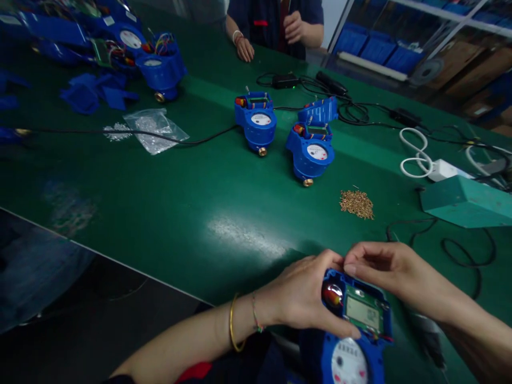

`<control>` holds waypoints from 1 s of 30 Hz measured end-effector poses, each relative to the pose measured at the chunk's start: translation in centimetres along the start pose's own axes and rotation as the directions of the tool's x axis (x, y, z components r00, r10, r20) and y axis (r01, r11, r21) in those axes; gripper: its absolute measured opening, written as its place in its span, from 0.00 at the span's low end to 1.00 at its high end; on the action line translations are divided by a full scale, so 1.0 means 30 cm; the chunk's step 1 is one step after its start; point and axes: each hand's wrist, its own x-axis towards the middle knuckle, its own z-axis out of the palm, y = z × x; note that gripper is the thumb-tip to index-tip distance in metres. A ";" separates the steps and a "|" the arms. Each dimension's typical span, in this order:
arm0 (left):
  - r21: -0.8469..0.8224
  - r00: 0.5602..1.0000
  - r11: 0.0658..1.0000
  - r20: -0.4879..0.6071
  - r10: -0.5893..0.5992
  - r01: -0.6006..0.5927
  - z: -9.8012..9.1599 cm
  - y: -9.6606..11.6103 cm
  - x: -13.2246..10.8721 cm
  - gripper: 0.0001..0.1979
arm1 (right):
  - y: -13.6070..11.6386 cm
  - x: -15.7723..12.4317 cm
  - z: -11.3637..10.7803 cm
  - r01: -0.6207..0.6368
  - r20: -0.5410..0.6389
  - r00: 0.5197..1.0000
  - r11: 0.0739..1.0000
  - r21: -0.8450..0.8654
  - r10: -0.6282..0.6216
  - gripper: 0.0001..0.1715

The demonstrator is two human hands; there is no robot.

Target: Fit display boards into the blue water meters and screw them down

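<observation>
At the lower right is a blue water meter [349,352], its electronics housing uncovered. Inside the housing sit a green circuit board with a lit-grey display [363,312] and a red-and-yellow part beside it. My left hand [306,293] is wrapped round the housing, thumb across its lower part and fingers over the far left edge. My right hand [384,266] is closed in a pinch at the housing's upper edge, touching or very near the left fingertips. Whatever lies between the right fingertips is too hidden to make out.
Two more blue water meters [259,125] [312,152] stand mid-table, near a pile of brass screws [357,204]. A clear plastic bag [156,129], blue covers [82,93] and several meters lie left. A teal box [466,200] and cables occupy the right. A co-worker [276,24] sits opposite.
</observation>
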 end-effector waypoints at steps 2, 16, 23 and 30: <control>-0.007 1.000 1.000 -0.008 0.005 -0.005 0.004 0.000 0.002 0.33 | -0.006 -0.008 -0.007 0.033 -0.029 0.999 0.998 -0.052 -0.034 0.23; -0.013 0.999 0.999 0.017 0.031 -0.031 0.014 -0.015 0.015 0.34 | -0.037 -0.018 -0.065 -0.046 0.092 0.995 0.999 -0.023 0.048 0.18; 0.015 1.000 1.000 0.016 0.013 -0.014 0.016 -0.010 0.023 0.34 | -0.015 0.003 -0.032 -0.064 0.079 0.994 0.991 -0.115 0.073 0.23; 0.082 0.999 0.997 0.042 -0.014 0.010 0.031 -0.013 0.036 0.38 | -0.035 -0.017 -0.018 -0.205 -0.013 0.979 0.967 -0.151 0.205 0.30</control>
